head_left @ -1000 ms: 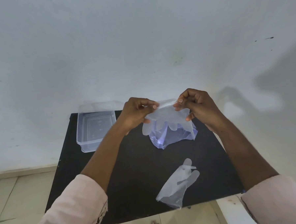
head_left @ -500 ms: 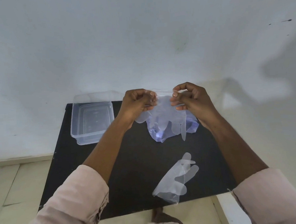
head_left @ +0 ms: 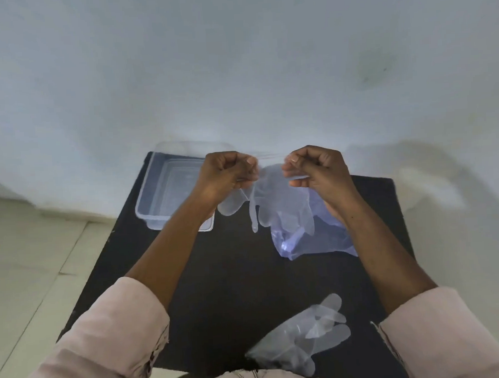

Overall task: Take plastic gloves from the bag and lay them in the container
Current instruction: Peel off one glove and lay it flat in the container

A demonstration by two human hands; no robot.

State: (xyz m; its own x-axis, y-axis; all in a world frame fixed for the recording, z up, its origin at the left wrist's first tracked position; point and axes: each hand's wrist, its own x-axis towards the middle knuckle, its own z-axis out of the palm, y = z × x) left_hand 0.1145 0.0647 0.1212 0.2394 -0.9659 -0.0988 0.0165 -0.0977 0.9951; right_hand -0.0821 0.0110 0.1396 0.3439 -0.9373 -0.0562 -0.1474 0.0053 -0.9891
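A clear plastic glove (head_left: 275, 199) hangs fingers-down above the black table (head_left: 224, 279), stretched by its cuff between both hands. My left hand (head_left: 227, 172) pinches the cuff's left edge and my right hand (head_left: 316, 171) pinches its right edge. Behind and below the glove lies the crumpled bluish plastic bag (head_left: 317, 240). A clear rectangular container (head_left: 170, 190) stands at the table's far left corner, partly hidden by my left hand. Another clear glove (head_left: 305, 336) lies flat near the front edge.
A pale wall rises right behind the table. Tiled floor (head_left: 30, 272) shows to the left of the table. My pink sleeves (head_left: 111, 340) fill the lower corners of the view.
The view has shifted, so the table sits further right and lower. My hands have pulled slightly apart, and the held glove now hangs spread with its fingers down.
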